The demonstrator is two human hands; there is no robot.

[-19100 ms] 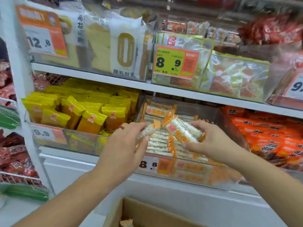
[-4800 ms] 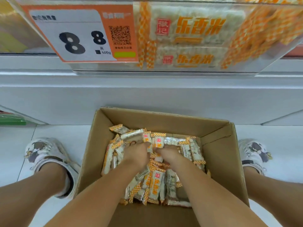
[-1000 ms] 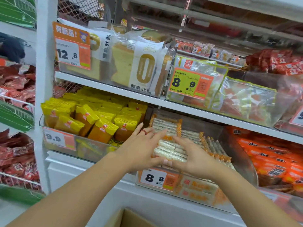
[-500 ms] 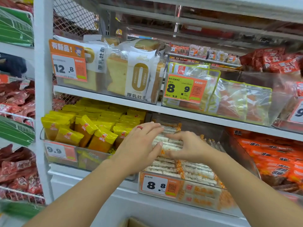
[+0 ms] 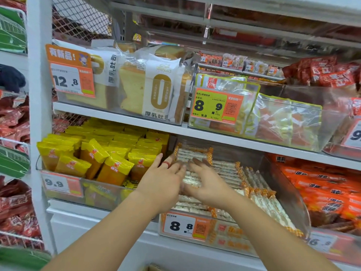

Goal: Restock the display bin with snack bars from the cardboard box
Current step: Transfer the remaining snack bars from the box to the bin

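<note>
A: Head view, entry: both hands over the clear display bin (image 5: 289,194) on the lower shelf (image 5: 234,140). Left hand (image 5: 162,184) lies at the bin's left edge with fingers straight and spread, a red ring on one finger. Right hand (image 5: 209,184) is beside it, fingers extended and blurred with motion. The two hands are close together, nearly touching, and neither seems to clamp a bar.

B: Change against half a second ago?

A: Then the hands were pressed together, fingers curled over a bundle of snack bars (image 5: 224,173) above the bin. Now the fingers are splayed flat and the bundle is no longer lifted; the bars lie in rows inside the bin, under and behind the palms. Judgement: the handful has been released and is being patted level.

B: State of the stock?

A: Bars fill the bin from the back wall down to the front, behind the 8.8 price tag (image 5: 182,224). The right part is stacked slantwise. The yellow packets (image 5: 101,155) in the neighbouring bin are untouched.

B: The cardboard box?

A: Only a sliver of brown cardboard (image 5: 154,267) shows at the bottom edge; its contents cannot be seen from here. Judgement: one more load is in; whether another trip is needed depends on what remains in the box.
</note>
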